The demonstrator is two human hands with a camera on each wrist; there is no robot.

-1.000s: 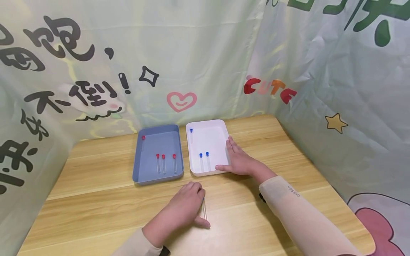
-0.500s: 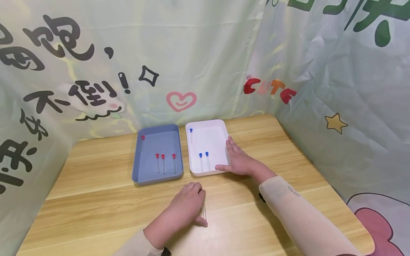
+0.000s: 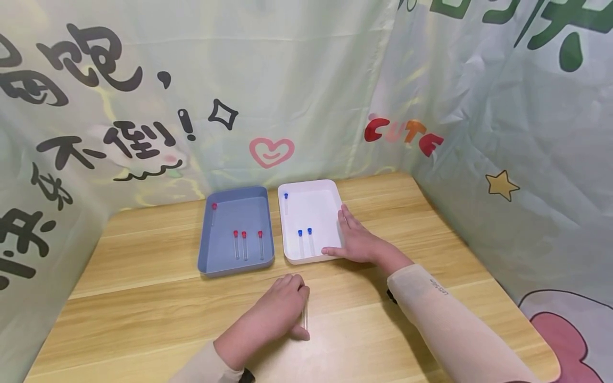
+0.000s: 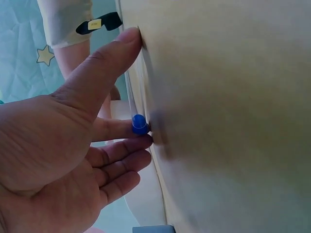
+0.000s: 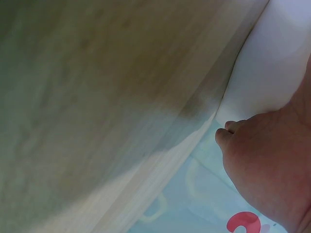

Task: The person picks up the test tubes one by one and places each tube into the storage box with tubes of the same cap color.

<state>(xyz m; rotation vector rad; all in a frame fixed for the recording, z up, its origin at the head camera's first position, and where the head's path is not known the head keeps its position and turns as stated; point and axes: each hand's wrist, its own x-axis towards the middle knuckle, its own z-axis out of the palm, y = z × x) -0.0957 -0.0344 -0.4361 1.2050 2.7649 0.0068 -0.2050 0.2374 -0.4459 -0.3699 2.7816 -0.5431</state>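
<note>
My left hand [image 3: 282, 303] is low over the table in front of the trays. Its thumb and index finger span a clear test tube [image 3: 305, 317], gripping it lengthwise. In the left wrist view the tube's blue cap [image 4: 139, 124] sits against the index finger, while the thumb [image 4: 130, 36] lies at the other end. My right hand [image 3: 360, 240] rests with straight fingers on the right side of the white tray [image 3: 311, 185], its thumb along the front rim. Several blue-capped tubes, including one [image 3: 310, 242], lie in that tray. The right wrist view shows the hand [image 5: 272, 160] against the tray's wall.
Left of the white tray stands a blue-grey tray [image 3: 239, 199] holding several red-capped test tubes [image 3: 245, 247]. Both are on a wooden table [image 3: 143, 298]. A printed fabric curtain [image 3: 306, 80] hangs behind the table and along its sides.
My left thumb has drawn slightly inward along the tube, and the blue cap has gone out of the head view behind the fingers. The right hand and both trays have stayed put.
</note>
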